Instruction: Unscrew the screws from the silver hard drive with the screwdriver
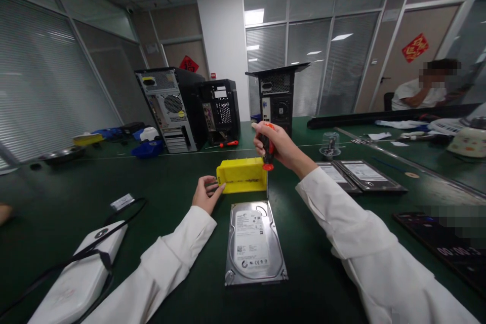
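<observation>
My right hand (276,143) is closed around the black and red handle of a screwdriver (268,154). The shaft points down along the right end of a yellow plastic bin (243,174). What the tip touches I cannot make out. My left hand (207,195) grips the bin's left end, thumb at the front and fingers at the side. The bin lies tilted with its open side toward me, and small dark bits show inside. Just in front of it, a silver hard drive (255,243) lies label up on the green table mat (182,283).
Several computer cases (172,106) stand at the back. Two more hard drives (364,174) lie to the right, near a clear cup (330,144). A phone (436,243) is at far right, a white power bank (83,268) with a black strap at left. A person (421,88) sits beyond.
</observation>
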Available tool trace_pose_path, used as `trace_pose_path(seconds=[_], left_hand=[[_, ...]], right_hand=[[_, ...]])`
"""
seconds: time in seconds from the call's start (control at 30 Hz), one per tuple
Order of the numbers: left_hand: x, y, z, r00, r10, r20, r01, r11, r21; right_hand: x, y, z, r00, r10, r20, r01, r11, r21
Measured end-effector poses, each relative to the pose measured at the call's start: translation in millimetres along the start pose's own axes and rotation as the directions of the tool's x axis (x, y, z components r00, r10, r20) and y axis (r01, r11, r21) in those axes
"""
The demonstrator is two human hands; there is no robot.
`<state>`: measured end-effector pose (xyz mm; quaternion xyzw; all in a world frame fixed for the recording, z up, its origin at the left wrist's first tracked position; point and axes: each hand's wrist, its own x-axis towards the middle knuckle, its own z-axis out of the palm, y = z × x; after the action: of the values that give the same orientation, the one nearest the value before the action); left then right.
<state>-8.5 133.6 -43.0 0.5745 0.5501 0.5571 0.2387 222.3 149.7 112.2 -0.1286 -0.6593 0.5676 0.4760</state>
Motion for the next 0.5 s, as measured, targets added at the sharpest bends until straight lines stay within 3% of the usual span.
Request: trace_pose_path(seconds=[0.23, 0.5], left_hand=[[14.6, 5.3, 16.2, 0.999, 0.051, 0.017, -0.051, 0.999, -0.001], [6.2, 12.7, 9.5, 0.992, 0.12, 0.024, -0.122, 0.951, 0.284]], right_hand=[[1.0, -0.1, 0.6, 1.0, 0.014, 0.018, -0.014, 1.0, -0.012], [1.8, 1.0, -2.0, 1.0, 0.02, 0.011, -0.02, 1.0, -0.011]])
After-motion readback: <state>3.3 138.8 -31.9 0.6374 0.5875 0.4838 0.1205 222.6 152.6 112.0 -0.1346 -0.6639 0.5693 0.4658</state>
